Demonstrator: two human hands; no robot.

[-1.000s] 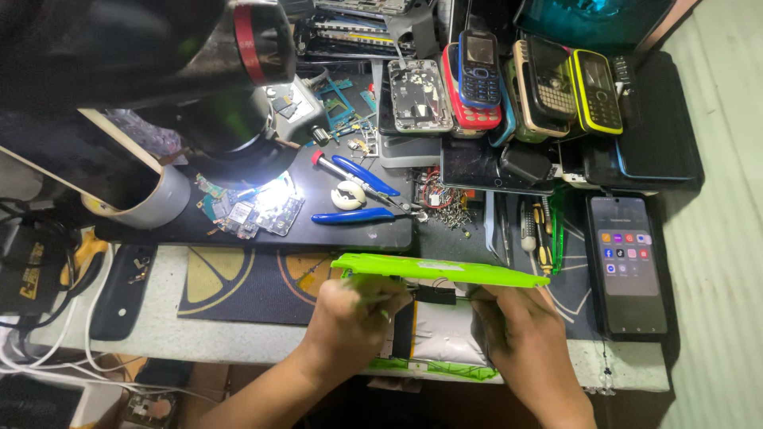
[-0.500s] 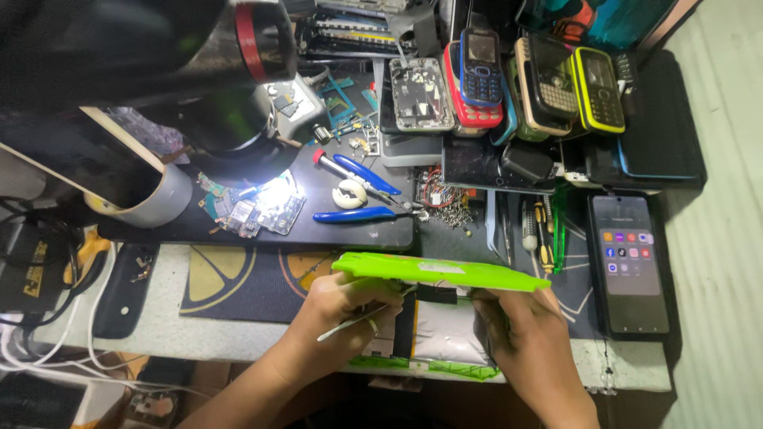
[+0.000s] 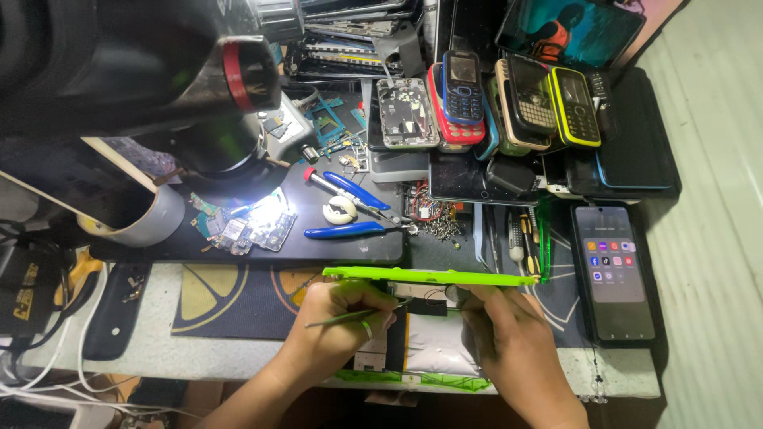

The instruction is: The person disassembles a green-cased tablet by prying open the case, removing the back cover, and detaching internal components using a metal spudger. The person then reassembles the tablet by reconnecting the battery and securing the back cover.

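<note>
Green-cased device (image 3: 433,276) at the lower middle of the frame is already opened, its innards bared, right hand (image 3: 513,349) clasping its edge, left hand (image 3: 338,330) pinching tweezers (image 3: 350,318); inside work seems unfinished

At a cluttered repair desk (image 3: 238,349), the left hand (image 3: 338,326) grips slim metal tweezers (image 3: 350,318) beneath a bright green plastic device shell (image 3: 429,276), tilted up on its edge and steadied by the right hand (image 3: 513,342). Blue-handled pliers (image 3: 346,230) lie behind it; a lit black smartphone (image 3: 610,270) rests near the desk's right edge.
</note>
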